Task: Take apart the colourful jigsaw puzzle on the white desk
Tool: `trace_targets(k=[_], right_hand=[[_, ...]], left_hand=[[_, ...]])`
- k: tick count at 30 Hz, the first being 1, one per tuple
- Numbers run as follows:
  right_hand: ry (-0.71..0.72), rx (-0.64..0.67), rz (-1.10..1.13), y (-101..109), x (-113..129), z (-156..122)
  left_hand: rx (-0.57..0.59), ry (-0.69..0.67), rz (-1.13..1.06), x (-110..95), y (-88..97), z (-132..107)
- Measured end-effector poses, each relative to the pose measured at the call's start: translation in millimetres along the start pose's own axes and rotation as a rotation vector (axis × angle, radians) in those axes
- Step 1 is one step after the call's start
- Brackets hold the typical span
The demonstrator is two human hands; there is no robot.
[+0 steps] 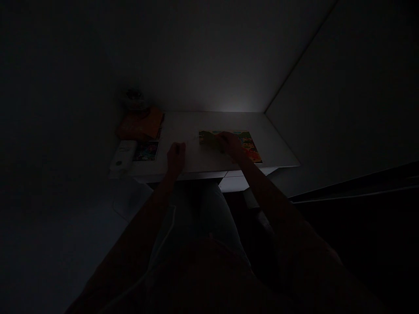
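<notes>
The scene is very dark. A colourful picture sheet [250, 146] lies on the right part of a white desk [278, 150]. My right hand [231, 144] rests on its left half and seems to hold a dim greenish piece [209, 139] at the sheet's left edge. My left hand [176, 158] sits on the desk's bare middle with its fingers curled; whether it holds something small is too dark to tell. Both forearms reach forward from below.
An orange box [140, 124] lies at the desk's back left, with a small round object [134, 98] behind it. A colourful card [146, 150] and a white device [122, 157] lie at the left edge. Walls enclose the desk behind and right. My legs are under the front edge.
</notes>
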State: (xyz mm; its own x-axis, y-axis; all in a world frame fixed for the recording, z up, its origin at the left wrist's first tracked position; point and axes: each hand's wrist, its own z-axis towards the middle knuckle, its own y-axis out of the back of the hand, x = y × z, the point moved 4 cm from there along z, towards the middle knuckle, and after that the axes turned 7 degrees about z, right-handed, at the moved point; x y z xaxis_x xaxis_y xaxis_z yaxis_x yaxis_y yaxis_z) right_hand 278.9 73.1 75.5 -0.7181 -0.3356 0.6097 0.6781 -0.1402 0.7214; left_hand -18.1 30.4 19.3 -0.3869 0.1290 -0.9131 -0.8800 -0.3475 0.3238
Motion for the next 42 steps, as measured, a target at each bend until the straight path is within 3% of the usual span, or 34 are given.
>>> trace_targets(k=[12, 20, 23, 26, 32, 42], right_hand=[[-0.002, -0.054, 0.224, 38, -18, 52], [-0.012, -0.094, 0.251, 54, -7, 59], [0.007, -0.088, 0.239, 57, 1, 59], [0.051, -0.116, 0.245, 64, 9, 60], [0.14, -0.108, 0.313, 86, 29, 63], [0.29, -0.065, 0.184, 132, 84, 71]], left_hand=[[0.008, 0.042, 0.013, -24, 5.4, -8], [-0.046, 0.067, 0.008, -36, 10.1, -5], [-0.08, 0.006, 0.044, -51, 19.1, 7], [-0.094, -0.157, 0.106, -74, 32.6, 26], [0.171, -0.37, 0.231, -121, 41.3, 64], [0.303, -0.329, 0.392, -165, 32.5, 78]])
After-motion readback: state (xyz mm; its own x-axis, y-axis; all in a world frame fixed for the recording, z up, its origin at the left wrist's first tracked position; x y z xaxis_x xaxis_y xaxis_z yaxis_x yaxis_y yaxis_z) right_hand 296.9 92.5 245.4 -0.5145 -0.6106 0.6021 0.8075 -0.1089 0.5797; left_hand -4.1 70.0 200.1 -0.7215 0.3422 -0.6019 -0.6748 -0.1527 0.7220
